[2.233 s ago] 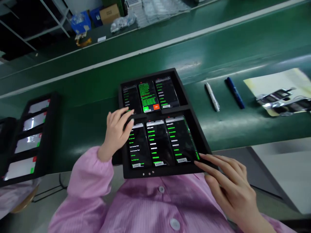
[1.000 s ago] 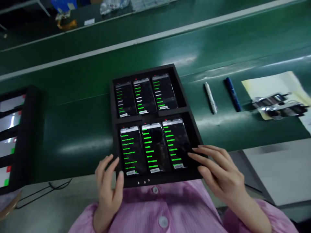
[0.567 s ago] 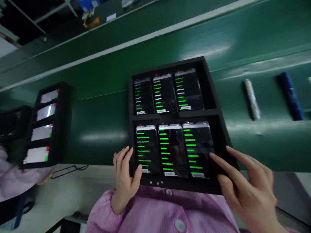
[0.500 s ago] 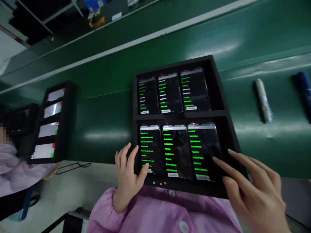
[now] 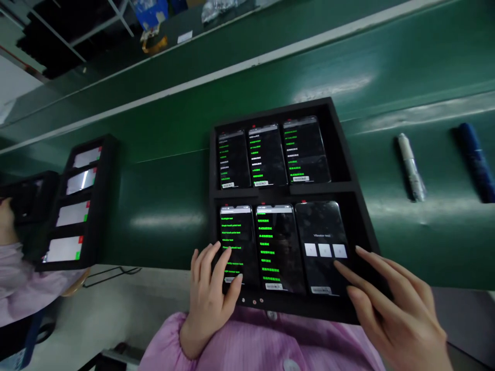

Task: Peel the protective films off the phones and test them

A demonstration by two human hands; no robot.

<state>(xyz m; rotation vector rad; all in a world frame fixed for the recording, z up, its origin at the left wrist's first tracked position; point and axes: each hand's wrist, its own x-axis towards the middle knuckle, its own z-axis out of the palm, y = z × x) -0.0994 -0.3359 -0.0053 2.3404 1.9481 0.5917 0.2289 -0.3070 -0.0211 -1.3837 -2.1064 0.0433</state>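
Observation:
A black foam tray point(image 5: 270, 110) holds several smartphones in two rows of three, most screens listing green test lines. The lower right phone point(image 5: 320, 242) instead shows a dark "Vibrator test" page with three white buttons. My right hand point(image 5: 390, 314) reaches over it, the index fingertip on the screen just below those buttons. My left hand point(image 5: 211, 304) rests at the tray's near edge, its fingertips on the bottom of the lower left phone point(image 5: 236, 242). Neither hand holds anything.
A second black tray point(image 5: 77, 206) with white-lit phones stands to the left, with a co-worker's pink sleeve point(image 5: 23, 278) beside it. A white pen point(image 5: 412, 167) and a blue pen point(image 5: 474, 162) lie on the green conveyor belt point(image 5: 386, 67) right of my tray.
The lower right phone's green list has given way to the vibrator test page. My right index finger now touches that screen. The tray sits slightly lower in view.

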